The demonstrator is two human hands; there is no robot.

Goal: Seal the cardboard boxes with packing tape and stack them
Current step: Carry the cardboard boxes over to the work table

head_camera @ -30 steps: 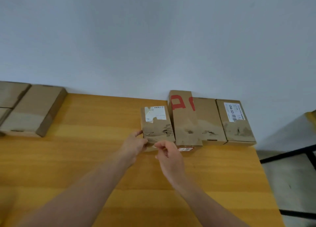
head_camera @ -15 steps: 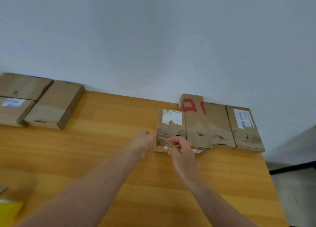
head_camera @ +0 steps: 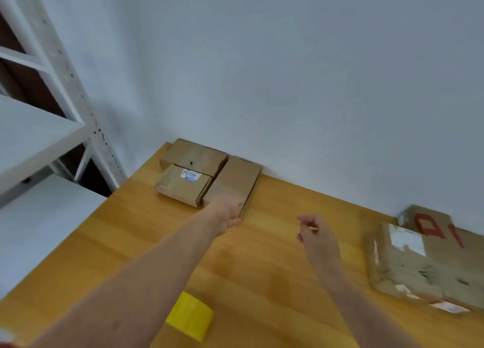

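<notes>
Three cardboard boxes sit in the table's far left corner: a plain box (head_camera: 193, 156), a box with a blue-and-white label (head_camera: 183, 185), and a longer flat box (head_camera: 237, 176) beside them. My left hand (head_camera: 225, 212) reaches to the near end of the flat box and covers its corner; blur hides how the fingers lie. My right hand (head_camera: 315, 233) hangs over the bare table with fingers loosely curled and nothing visible in it. At the right edge lie a white-labelled box (head_camera: 403, 266) and a box with red marks (head_camera: 442, 232). A yellow tape roll (head_camera: 190, 316) lies near me.
The wooden table (head_camera: 262, 274) runs along a plain wall. A white metal shelving rack (head_camera: 39, 130) stands just past the table's left edge.
My view swung left. Both hands left the white-labelled box on the right. My left hand travelled to the flat box at the far left, and my right hand followed to mid-table.
</notes>
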